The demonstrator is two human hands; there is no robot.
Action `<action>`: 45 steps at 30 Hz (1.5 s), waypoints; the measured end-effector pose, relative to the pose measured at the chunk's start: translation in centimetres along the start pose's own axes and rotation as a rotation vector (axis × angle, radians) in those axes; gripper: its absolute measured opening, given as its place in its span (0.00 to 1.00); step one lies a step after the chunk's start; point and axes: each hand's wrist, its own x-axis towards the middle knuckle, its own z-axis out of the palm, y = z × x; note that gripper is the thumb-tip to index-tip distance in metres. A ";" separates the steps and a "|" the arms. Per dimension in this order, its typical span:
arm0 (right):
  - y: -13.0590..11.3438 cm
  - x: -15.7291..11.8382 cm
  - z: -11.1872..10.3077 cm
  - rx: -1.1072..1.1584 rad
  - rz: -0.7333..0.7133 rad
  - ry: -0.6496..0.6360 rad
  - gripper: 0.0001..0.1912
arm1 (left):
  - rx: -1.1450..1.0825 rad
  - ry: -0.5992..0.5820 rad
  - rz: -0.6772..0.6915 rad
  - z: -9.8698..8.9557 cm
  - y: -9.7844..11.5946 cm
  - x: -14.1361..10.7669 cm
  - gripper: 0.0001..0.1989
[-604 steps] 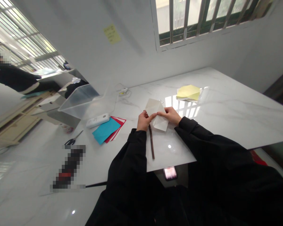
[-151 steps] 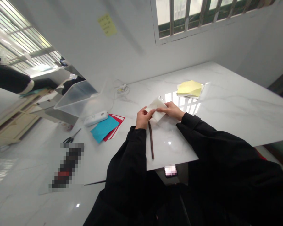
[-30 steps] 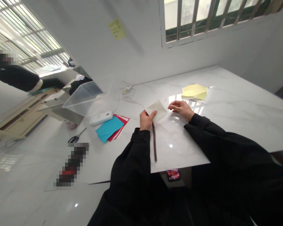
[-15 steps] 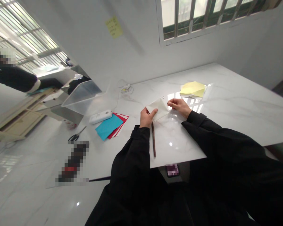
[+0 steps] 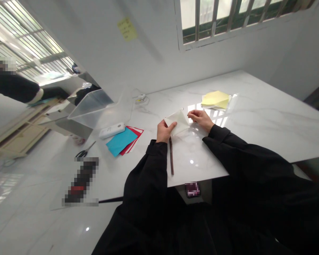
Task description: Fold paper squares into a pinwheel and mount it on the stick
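My left hand (image 5: pixel 163 132) is closed on a cream-white square sheet (image 5: pixel 178 122), thumb lying across its face; whether it is felt or paper I cannot tell. Just right of the sheet's corner, my right hand (image 5: pixel 200 118) has thumb and fingers pinched together. Anything between those fingertips is too small to make out. Below my left hand a thin dark brown stick (image 5: pixel 171 156) lies on the white marbled table (image 5: pixel 263 124). A tiny shiny object (image 5: pixel 182 108) rests beyond the sheet.
Left of my hands lie blue (image 5: pixel 121 141) and red sheets (image 5: pixel 135 139), a white device (image 5: pixel 112 130) and dark scissors (image 5: pixel 85 151). A clear plastic bin (image 5: pixel 95 109) stands behind them. Yellow sheets (image 5: pixel 215 100) lie at the back right. Another person's dark sleeve (image 5: pixel 16 86) shows far left.
The whole view has shifted slightly, so everything appears a little further left and up. Both hands keep nearly the same pose around the cream-white sheet.
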 end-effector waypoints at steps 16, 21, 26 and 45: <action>-0.2 -0.2 -0.2 0.020 -0.008 -0.024 0.23 | 0.000 -0.019 -0.043 0.1 -1.2 0.5 0.29; -0.5 -0.3 -0.3 0.029 0.013 -0.020 0.25 | 0.019 -0.022 -0.043 0.2 -1.1 0.4 0.28; -0.7 -0.4 -0.2 0.054 0.032 -0.031 0.25 | 0.021 -0.024 -0.046 0.3 -0.7 0.2 0.28; -1.8 -1.3 0.9 -0.062 -0.138 -0.212 0.22 | 0.044 -0.060 -0.023 0.3 -1.4 0.4 0.28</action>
